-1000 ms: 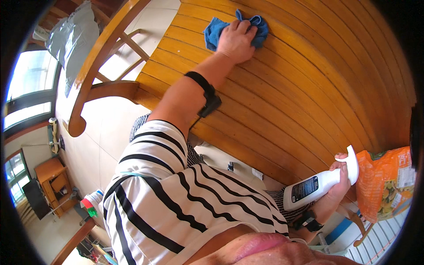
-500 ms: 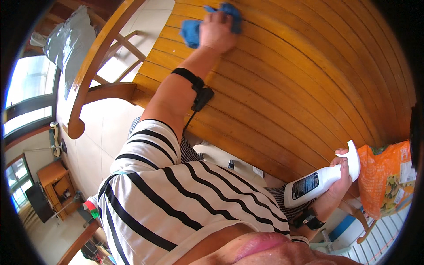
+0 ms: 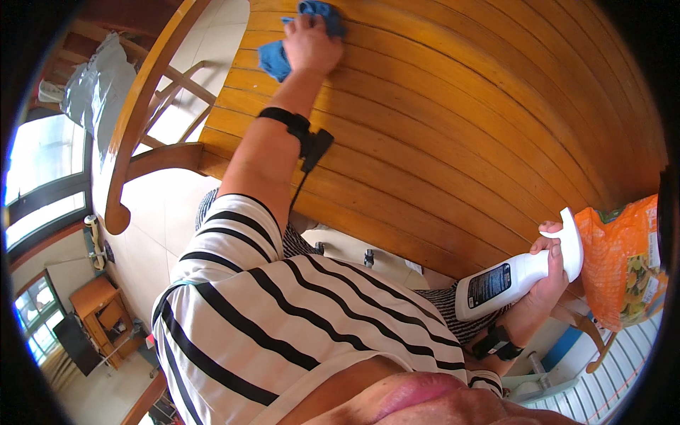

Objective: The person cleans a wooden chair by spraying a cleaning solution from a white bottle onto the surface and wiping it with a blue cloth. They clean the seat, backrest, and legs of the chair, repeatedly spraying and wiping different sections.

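Observation:
My left hand (image 3: 312, 48) presses a crumpled blue cloth (image 3: 275, 59) onto the slatted wooden bench (image 3: 397, 134), towards its far left end. The fingers lie bent over the cloth, which shows on both sides of the hand. At the lower right, my right hand (image 3: 549, 273) is wrapped round the neck of a white spray bottle (image 3: 489, 290) with a dark label. The bottle lies tilted, its white trigger head (image 3: 571, 248) pointing away from my body. The bottle is held just off the bench's near edge, over my lap.
A curved wooden armrest (image 3: 134, 127) rises at the bench's left end. To the right, an orange bag (image 3: 616, 262) lies against the bench by a white slatted rack (image 3: 609, 382). Silvery plastic sheeting (image 3: 99, 92) and a small wooden cabinet (image 3: 103, 312) are at the left.
My left hand and the blue cloth have moved a little to the left along the slats, the view shifting slightly too. My right hand keeps its grip on the spray bottle.

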Tool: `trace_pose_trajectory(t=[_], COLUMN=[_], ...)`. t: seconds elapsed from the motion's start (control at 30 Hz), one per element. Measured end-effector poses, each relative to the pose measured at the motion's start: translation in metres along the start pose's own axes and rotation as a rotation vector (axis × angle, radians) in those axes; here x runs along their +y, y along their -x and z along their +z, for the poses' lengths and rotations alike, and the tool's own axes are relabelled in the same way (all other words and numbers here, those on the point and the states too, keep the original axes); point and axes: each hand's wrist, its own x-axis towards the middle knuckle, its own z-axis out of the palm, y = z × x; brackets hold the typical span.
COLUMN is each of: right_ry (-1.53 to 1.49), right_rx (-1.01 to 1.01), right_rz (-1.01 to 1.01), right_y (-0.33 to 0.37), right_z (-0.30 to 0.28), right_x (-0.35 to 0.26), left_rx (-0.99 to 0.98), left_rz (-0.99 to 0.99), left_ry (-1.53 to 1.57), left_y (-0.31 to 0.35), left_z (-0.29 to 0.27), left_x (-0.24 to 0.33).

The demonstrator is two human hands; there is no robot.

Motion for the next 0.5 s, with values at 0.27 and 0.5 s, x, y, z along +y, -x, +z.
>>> trace_pose_trajectory(t=[0.27,0.5], right_ry=[-0.040,-0.076], right_rx=[-0.005,0.034], right_rz=[-0.028,-0.091], right_y=[0.000,0.001], right_z=[-0.006,-0.010], right_x=[0.002,0.003], left_rx=[-0.071,-0.052], left_rz=[0.367,0.118], left_ry=[0.378,0.142], left_y=[0.037,0.015], left_z=[-0.038,-0.013], left_x=[0.150,0.034])
